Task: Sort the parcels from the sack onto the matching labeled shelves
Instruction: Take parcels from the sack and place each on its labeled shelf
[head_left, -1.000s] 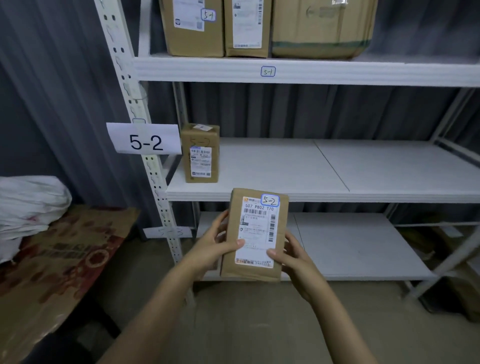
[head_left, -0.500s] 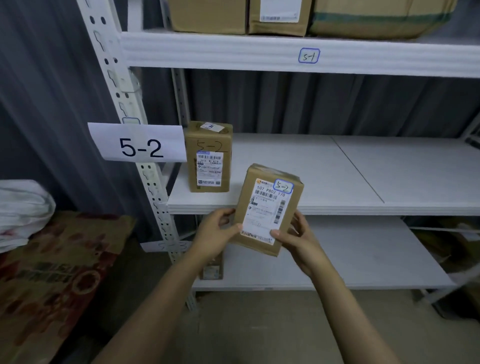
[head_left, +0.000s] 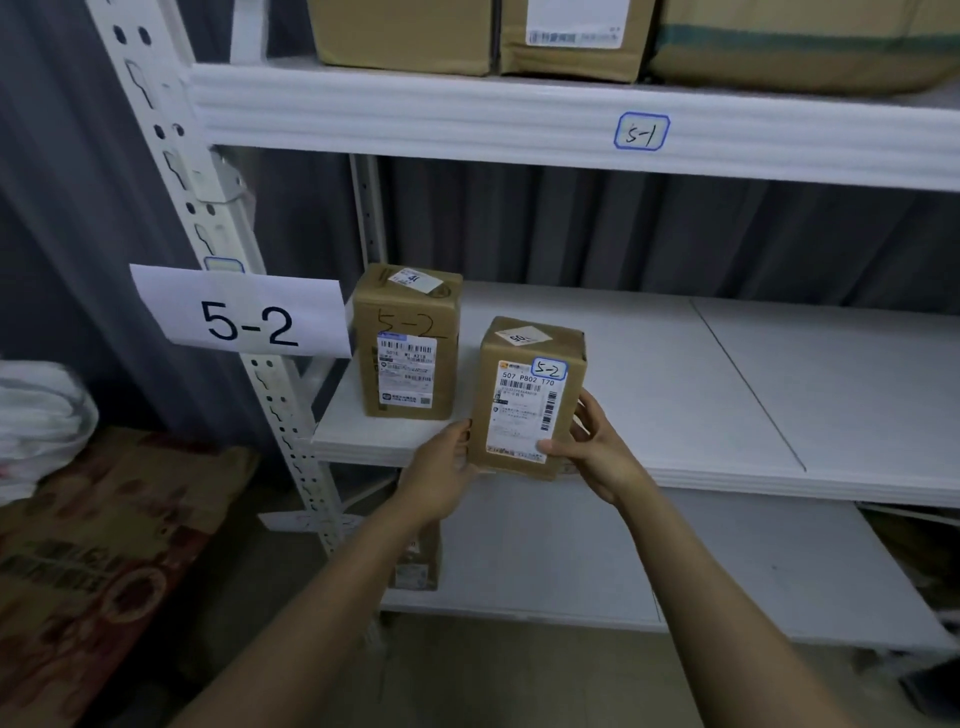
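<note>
**Parcel marked 5-2 reaches the front edge of its shelf**

Since half a second ago the held parcel (head_left: 530, 400) has gone up and forward, from below the board to the front edge of the middle shelf (head_left: 753, 395), and it now stands upright just beside the parcel already there (head_left: 408, 343), with a gap between them. I cannot tell whether its base already rests on the board.

Both hands grip it low down. My left hand (head_left: 441, 467) cups the lower left side. My right hand (head_left: 597, 449) has the thumb on the front near the lower right corner and the fingers round the right side.

I judge it to be a light, stiff box: it keeps sharp corners and shows no sag. The taped brown faces look a little slick, so opposite side walls near the base are the place to hold it, not the paper label.

- **Held parcel:** "5-2" is handwritten in a blue frame and "507 P802 T70" is printed below. The top sticker starts "50" and the rest is unclear.
- **Neighbouring parcel:** "5-2" in marker. Its printed label is too small to read.
- **Sign on the upright (head_left: 244, 314):** "5-2".
- **Tag on the shelf above (head_left: 641, 131):** "5-1".
</note>
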